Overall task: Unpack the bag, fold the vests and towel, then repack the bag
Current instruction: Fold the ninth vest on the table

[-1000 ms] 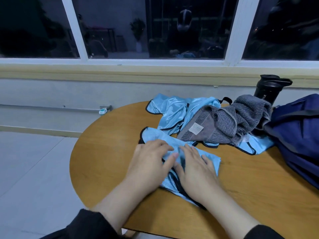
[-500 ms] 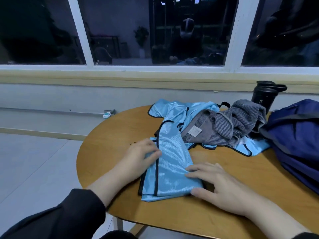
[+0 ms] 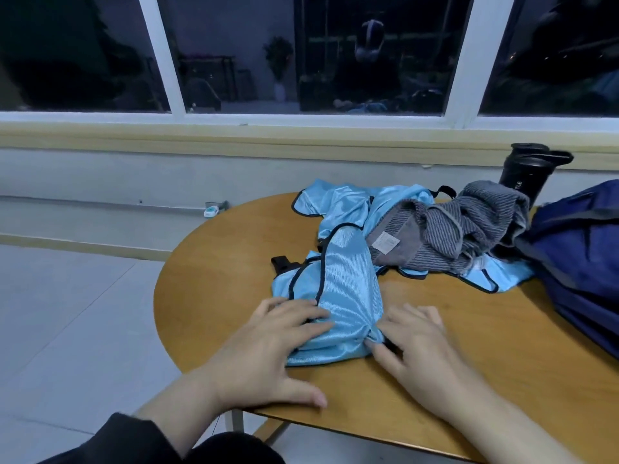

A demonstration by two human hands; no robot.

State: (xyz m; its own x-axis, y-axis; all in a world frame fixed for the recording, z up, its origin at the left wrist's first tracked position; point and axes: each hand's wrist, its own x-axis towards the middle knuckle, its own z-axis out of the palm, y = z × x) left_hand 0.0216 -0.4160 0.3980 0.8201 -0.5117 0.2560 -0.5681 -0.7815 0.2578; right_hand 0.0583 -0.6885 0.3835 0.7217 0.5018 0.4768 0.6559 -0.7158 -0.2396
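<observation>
On the round wooden worktop (image 3: 214,296) a shiny light-blue vest with black trim (image 3: 338,296) lies partly folded at the near edge; the left hand (image 3: 268,349) rests flat on its left side with fingers (image 3: 301,311) straight and spread, holding nothing. The right hand (image 3: 418,349) touches the vest's right lower corner with its fingers (image 3: 378,349) slightly bent, but I cannot tell if it pinches the cloth. Behind lie a second light-blue vest (image 3: 338,204), a crumpled grey striped towel (image 3: 469,229), a black bottle (image 3: 526,172) and a dark blue bag (image 3: 582,256).
</observation>
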